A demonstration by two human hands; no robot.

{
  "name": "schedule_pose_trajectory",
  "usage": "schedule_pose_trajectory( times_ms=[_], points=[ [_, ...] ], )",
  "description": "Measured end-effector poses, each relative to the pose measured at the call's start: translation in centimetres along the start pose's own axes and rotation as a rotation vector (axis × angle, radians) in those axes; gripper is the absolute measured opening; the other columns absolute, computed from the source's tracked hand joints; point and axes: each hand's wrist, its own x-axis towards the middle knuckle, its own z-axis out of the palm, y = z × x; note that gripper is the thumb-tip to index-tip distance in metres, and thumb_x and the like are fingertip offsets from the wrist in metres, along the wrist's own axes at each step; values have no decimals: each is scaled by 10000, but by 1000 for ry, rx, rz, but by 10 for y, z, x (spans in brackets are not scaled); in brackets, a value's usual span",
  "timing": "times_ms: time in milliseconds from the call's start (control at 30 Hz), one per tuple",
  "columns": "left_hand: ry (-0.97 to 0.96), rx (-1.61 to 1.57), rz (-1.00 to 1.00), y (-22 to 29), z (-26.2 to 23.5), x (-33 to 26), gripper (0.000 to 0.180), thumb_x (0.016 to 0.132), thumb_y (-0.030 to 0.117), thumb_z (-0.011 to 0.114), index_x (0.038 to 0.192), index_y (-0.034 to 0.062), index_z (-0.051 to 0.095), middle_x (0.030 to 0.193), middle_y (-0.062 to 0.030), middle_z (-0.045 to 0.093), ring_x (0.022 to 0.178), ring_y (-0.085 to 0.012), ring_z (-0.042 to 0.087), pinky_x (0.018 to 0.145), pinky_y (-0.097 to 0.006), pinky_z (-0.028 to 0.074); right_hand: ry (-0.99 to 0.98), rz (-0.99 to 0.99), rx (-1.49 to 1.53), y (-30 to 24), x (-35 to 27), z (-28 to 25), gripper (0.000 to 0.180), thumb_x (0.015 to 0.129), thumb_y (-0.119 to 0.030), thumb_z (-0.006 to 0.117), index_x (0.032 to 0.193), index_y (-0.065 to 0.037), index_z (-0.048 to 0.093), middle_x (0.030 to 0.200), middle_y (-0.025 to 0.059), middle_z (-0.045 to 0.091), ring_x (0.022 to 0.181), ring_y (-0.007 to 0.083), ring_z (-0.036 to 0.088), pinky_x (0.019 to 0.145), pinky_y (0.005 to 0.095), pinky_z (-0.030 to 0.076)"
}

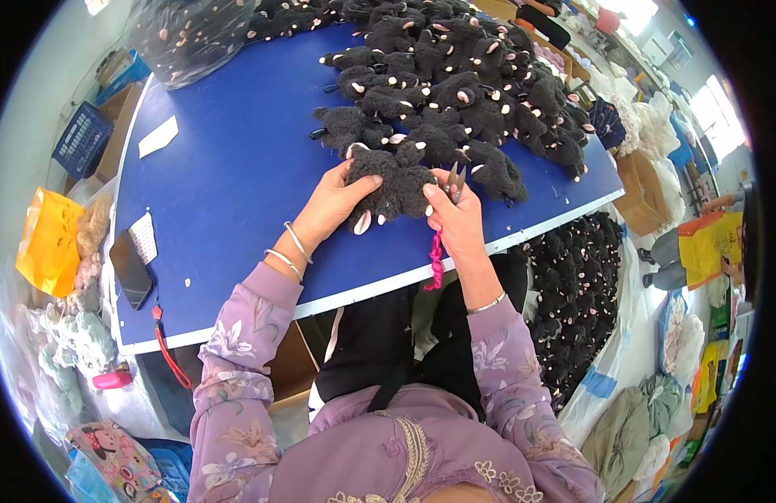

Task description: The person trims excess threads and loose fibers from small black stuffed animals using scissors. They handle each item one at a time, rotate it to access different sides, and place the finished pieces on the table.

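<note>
A: Left hand (333, 205) grips the black plush toy (388, 189) at its near side; right hand (455, 214) is closed on small scissors (455, 180), touching the toy's right edge.

B: Advice: snip close, keep pile clear.

A: Toy lies on blue tabletop (237, 168). Beyond it, a plush heap (463, 84); left, a phone (130, 268). Cluttered workroom, bagged toys right.

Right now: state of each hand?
Left hand: closed on the black plush toy, gripping its left side on the blue table.
Right hand: closed on small scissors, blades by the toy's right side.
</note>
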Motion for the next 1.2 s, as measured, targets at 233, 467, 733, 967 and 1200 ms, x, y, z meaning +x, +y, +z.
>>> schedule_pose_trajectory(
  times_ms=[233, 467, 733, 967, 1200],
  points=[
    [30, -59, -55, 4, 1, 1, 308, 928, 225, 583, 1106, -27, 598, 935, -45, 652, 799, -97, 617, 721, -242, 506, -48, 22, -32, 0, 2, -3, 190, 927, -194, 605, 888, -14, 562, 631, -4, 494, 439, 40, 358, 410, 205, 292],
    [100, -65, -124, 7, 3, 2, 298, 901, 246, 606, 991, -36, 631, 882, -58, 660, 734, -107, 628, 642, -239, 506, -151, 103, -56, -20, 1, -14, 333, 988, -318, 475, 909, -13, 582, 696, 89, 578, 428, 36, 331, 399, 196, 254],
    [-18, -90, -127, 11, -4, -3, 288, 907, 209, 583, 1036, -44, 623, 912, -79, 665, 769, -133, 645, 690, -261, 532, -113, -56, -298, -28, -16, -10, 248, 883, -105, 634, 1111, -17, 593, 869, -2, 599, 624, 4, 454, 517, 156, 359],
    [1, -105, -102, 8, -8, -3, 280, 884, 122, 526, 1100, -49, 575, 941, -66, 644, 782, -117, 623, 697, -246, 512, -153, -199, -405, -25, -30, 16, 214, 833, -19, 671, 1033, -11, 599, 857, -26, 573, 693, 25, 475, 621, 149, 389],
    [-13, 106, 45, 3, 2, -5, 328, 804, -22, 532, 1129, 5, 569, 901, -35, 635, 706, -82, 581, 597, -225, 474, 53, -257, -712, -21, -28, 26, 144, 817, -78, 689, 845, -11, 565, 714, -18, 549, 615, 27, 464, 550, 192, 391]
  ],
)
